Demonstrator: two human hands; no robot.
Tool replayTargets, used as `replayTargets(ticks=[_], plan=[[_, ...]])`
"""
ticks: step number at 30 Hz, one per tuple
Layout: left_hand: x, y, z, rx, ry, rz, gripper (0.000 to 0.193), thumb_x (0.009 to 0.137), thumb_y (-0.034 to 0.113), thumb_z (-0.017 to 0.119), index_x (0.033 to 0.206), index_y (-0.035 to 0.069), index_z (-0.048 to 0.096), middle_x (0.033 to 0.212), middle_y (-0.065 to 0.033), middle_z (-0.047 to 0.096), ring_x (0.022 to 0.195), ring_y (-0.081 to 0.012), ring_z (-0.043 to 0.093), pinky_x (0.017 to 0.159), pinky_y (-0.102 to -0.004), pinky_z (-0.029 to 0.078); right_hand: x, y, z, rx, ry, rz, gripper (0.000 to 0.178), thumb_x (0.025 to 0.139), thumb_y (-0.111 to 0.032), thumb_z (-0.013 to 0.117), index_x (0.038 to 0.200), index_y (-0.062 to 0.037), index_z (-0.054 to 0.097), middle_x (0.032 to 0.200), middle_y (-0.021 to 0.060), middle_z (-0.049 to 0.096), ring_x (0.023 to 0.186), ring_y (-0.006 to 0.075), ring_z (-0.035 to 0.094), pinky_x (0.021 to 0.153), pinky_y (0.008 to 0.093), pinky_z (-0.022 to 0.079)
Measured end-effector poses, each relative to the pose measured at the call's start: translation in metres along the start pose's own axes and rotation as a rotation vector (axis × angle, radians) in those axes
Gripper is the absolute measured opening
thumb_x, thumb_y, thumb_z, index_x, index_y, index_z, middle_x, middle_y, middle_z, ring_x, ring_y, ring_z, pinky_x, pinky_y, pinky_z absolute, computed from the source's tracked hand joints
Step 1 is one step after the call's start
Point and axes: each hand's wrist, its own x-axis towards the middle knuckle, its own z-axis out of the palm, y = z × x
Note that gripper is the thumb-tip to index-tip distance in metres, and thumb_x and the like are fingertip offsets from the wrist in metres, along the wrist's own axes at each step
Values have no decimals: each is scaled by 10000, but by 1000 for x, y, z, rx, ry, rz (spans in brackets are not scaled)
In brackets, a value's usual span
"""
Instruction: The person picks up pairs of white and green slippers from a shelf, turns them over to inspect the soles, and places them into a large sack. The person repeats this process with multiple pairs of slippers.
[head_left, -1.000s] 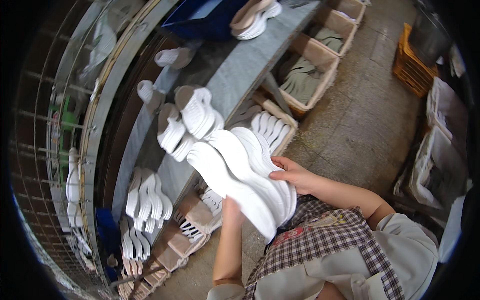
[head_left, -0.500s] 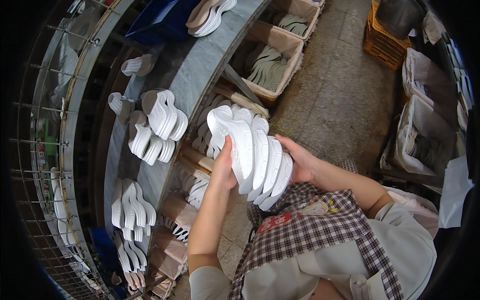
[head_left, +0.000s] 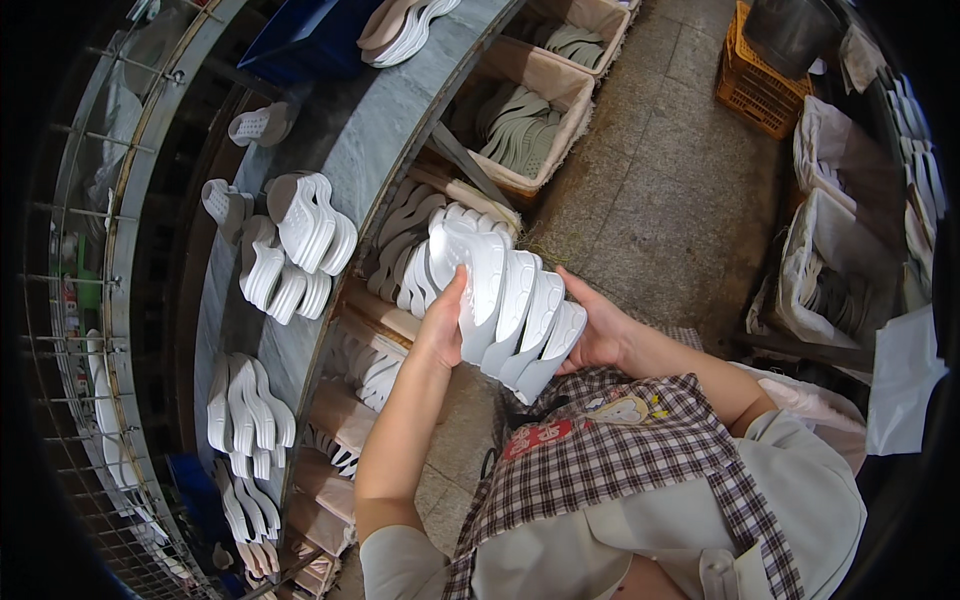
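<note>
In front of my checked apron, a fanned stack of several white shoe soles (head_left: pixel 512 305) is held between both hands. The soles overlap in a row, with patterned side walls and greyer lower ends. My left hand (head_left: pixel 440 322) presses on the left side of the stack, its thumb pointing up along the nearest sole. At the other side my right hand (head_left: pixel 597 322) closes on the edge of the last sole; some of its fingers are hidden behind the stack. Just beyond the left hand, more pale soles (head_left: pixel 385 240) fill a cloth-lined basket below the bench.
To the left, a curved grey bench (head_left: pixel 385 130) bears piles of white soles (head_left: pixel 250 405) and a blue bin (head_left: pixel 300 45). Lined baskets (head_left: pixel 575 90) of soles stand under it. A wire mesh (head_left: pixel 105 290) rises at far left; orange crates (head_left: pixel 760 85) stand at far right.
The held soles have turned a little, and their lower ends now sit higher, showing more grey. Both hands keep hold of the stack. The surroundings have shifted slightly left in view.
</note>
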Motion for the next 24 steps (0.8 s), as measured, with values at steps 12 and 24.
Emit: replayTargets(ticks=[12,24], plan=[[2,-4,-1,-9,24,-31,605,967,483,378,1337,7,424,1294,-157,531,1166,-286,531,989,-397,413,1,0,-6,-9,12,13,752,857,-733,307,1312,-163,494,1340,121,458,1200,317,410,982,502,282],[2,-2,3,38,4,36,618,973,486,361,1350,-3,398,1324,-148,502,1199,-278,498,1008,-395,397,3,-8,-6,-27,-26,-45,728,883,-687,308,1361,-153,440,1377,128,441,1249,331,407,985,536,308]])
